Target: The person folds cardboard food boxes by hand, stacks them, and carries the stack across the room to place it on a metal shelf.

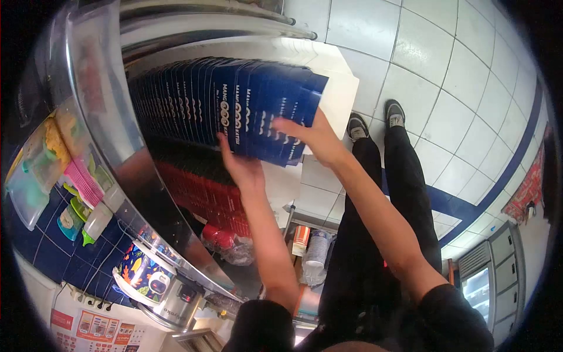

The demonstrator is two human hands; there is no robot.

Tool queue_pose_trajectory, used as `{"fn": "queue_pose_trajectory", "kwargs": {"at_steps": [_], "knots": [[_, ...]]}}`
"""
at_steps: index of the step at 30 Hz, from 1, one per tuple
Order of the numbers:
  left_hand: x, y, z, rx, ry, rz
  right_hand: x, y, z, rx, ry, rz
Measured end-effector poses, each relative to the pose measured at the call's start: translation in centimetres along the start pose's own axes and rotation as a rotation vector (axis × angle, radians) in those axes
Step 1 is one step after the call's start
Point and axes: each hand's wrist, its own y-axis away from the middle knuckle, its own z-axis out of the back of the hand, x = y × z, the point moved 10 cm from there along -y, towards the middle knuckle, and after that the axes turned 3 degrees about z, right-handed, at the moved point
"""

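A long row of flat blue cartons [193,105] with white print stands packed on a shelf, its front part fanned out over a white sheet of card [343,79]. My right hand [316,138] is on the front cartons, thumb across their printed face and fingers behind the edge. My left hand [241,167] is at the lower edge of the row, a finger up against the cartons and the others partly hidden. Below the blue row lies a row of red cartons [202,190], in shadow.
A steel counter edge [149,176] runs along the left. Stacked cups [318,249] and a clear plastic bag [237,251] are below the shelf. A patterned rice cooker [146,278] stands lower left. My feet are on the white tiled floor [422,58].
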Motion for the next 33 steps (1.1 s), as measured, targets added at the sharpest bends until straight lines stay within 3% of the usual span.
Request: {"fn": "queue_pose_trajectory", "kwargs": {"at_steps": [6, 13, 19, 25, 33], "knots": [[0.0, -0.8, 0.4, 0.042, 0.142, 0.088, -1.6, -0.1, -0.8, 0.069, 0.019, -0.183], [0.9, 1.3, -0.7, -0.055, 0.134, 0.059, -1.5, 0.2, -0.2, 0.204, 0.167, -0.112], [0.8, 0.4, 0.2, -0.021, 0.157, 0.131, -2.3, 0.4, -0.6, 0.251, 0.160, -0.109], [1.6, 0.6, 1.4, 0.009, 0.260, 0.071, -2.6, 0.5, -0.1, 0.245, 0.160, -0.203], [1.4, -0.2, 3.3, 0.026, 0.178, 0.124, -1.6, 0.8, -0.5, 0.272, 0.204, -0.191]]}}
